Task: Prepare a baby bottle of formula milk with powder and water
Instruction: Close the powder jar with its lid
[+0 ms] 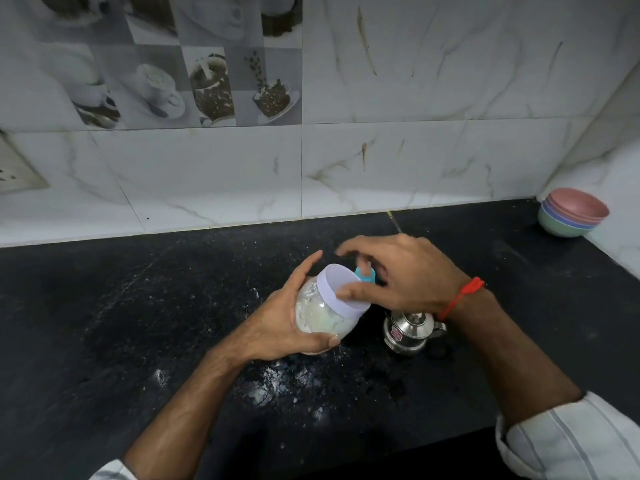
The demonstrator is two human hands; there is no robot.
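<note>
My left hand [287, 320] grips a clear plastic jar of white powder [320, 315], tilted to the right above the counter. A pale lilac lid [341, 289] sits on the jar's mouth. My right hand [401, 273] hovers over the lid with fingers spread, its thumb resting on the lid's rim. Behind the lid a blue ring of the baby bottle [364, 274] shows, mostly hidden by my right hand. A small steel kettle with a lid [410, 332] stands on the counter under my right wrist.
The black stone counter [138, 323] has spilled white powder [273, 384] in front of the jar. A stack of coloured bowls [571, 211] sits in the far right corner. A tiled wall runs along the back.
</note>
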